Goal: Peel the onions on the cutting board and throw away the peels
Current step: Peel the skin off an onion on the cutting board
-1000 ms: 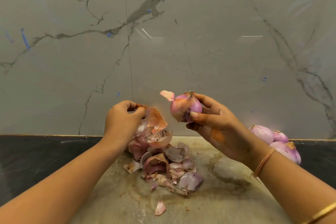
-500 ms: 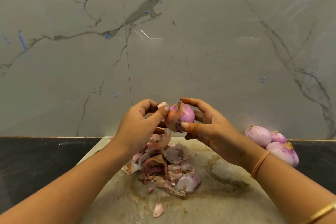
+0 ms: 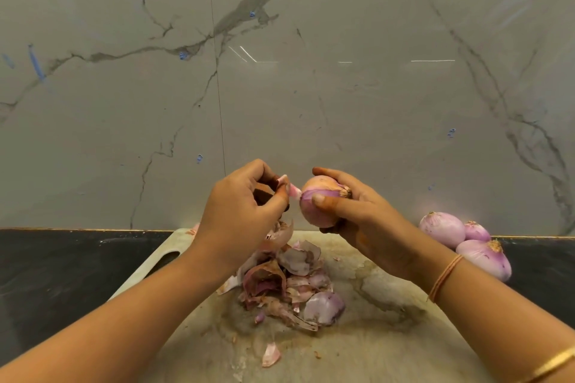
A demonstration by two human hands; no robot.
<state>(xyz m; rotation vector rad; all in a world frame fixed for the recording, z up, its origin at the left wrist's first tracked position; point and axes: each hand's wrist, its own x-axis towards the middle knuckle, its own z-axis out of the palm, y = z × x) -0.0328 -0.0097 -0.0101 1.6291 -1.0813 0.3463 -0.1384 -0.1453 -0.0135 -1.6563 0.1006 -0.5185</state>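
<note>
My right hand point(image 3: 364, 221) grips a partly peeled pink onion point(image 3: 317, 200) in the air above the stained cutting board point(image 3: 357, 351). My left hand point(image 3: 242, 211) pinches a small strip of peel point(image 3: 292, 190) that still reaches the onion's left side. Below the hands a heap of loose peels point(image 3: 289, 283) lies on the middle of the board. One stray peel point(image 3: 271, 354) lies nearer to me.
Three peeled onions point(image 3: 466, 239) sit on the dark counter point(image 3: 62, 274) at the right, against the marble wall point(image 3: 280, 71). The board's handle slot point(image 3: 165, 258) is at its left rear corner.
My left hand came up from the peel heap to the onion, took a strip of skin and now pulls it to the left. The right hand turned the onion.
</note>
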